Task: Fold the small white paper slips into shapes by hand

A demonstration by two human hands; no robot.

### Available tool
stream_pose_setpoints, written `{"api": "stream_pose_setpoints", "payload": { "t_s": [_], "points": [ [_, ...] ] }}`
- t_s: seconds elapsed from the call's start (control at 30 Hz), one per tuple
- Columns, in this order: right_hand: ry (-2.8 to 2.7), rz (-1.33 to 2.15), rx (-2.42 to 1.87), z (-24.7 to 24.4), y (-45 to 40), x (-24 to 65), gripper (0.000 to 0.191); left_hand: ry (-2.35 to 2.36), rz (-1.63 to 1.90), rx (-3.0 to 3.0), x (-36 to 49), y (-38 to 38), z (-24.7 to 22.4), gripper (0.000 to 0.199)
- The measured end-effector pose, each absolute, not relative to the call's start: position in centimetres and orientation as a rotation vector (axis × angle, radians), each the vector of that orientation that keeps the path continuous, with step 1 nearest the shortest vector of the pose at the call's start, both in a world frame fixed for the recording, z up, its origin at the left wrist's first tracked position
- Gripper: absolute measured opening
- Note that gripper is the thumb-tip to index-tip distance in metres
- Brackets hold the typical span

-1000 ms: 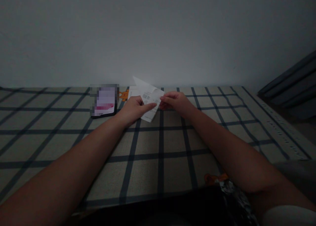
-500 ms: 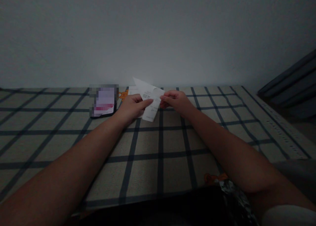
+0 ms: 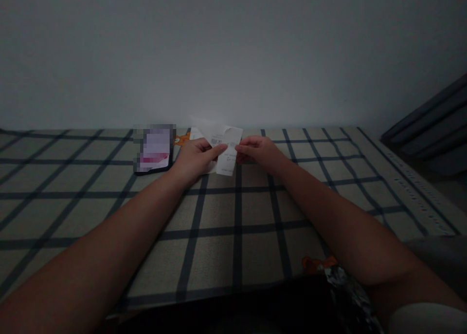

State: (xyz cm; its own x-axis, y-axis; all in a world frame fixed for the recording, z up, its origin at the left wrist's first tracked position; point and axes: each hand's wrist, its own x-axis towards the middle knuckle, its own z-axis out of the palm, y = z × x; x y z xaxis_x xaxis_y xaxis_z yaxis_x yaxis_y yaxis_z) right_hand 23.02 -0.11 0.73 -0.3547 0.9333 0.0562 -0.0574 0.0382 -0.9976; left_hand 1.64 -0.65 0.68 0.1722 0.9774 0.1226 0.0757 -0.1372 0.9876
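Note:
A folded white paper slip (image 3: 226, 162) with small dark print is held up between both hands over the checked cloth. My left hand (image 3: 195, 157) is closed on its left side, with the thumb lying across the printed face. At the right edge of the slip, the fingertips of my right hand (image 3: 257, 151) are pinched together on the paper. The slip's upper left part is blurred. Behind my left hand lies another white paper (image 3: 194, 131), mostly covered by the hand and the slip.
Left of my hands lies a phone (image 3: 157, 149), its screen lit and partly pixelated. A checked cloth (image 3: 219, 207) covers the table up to the grey wall (image 3: 233, 56). Dark folded fabric (image 3: 434, 129) hangs at the right. Something shiny and crinkled (image 3: 346, 290) is near my body.
The slip has turned so that its lower part hangs more upright and slightly further right. Its upper left corner has moved and blurred. Both hands stay almost in place.

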Motion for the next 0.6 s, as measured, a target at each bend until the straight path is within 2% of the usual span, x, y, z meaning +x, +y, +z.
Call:
{"api": "stream_pose_setpoints", "payload": {
  "t_s": [0.3, 0.6],
  "points": [
    [-1.464, 1.362, -0.961, 0.7, 0.24, 23.26, 0.024, 1.174, 1.071, 1.454, 1.55, -0.53, 0.73, 0.034],
    [-1.461, 1.448, -0.943, 0.13, 0.45, 23.28, 0.022, 1.236, 1.122, 1.563, 1.17, -0.16, 0.58, 0.041]
  ]
}}
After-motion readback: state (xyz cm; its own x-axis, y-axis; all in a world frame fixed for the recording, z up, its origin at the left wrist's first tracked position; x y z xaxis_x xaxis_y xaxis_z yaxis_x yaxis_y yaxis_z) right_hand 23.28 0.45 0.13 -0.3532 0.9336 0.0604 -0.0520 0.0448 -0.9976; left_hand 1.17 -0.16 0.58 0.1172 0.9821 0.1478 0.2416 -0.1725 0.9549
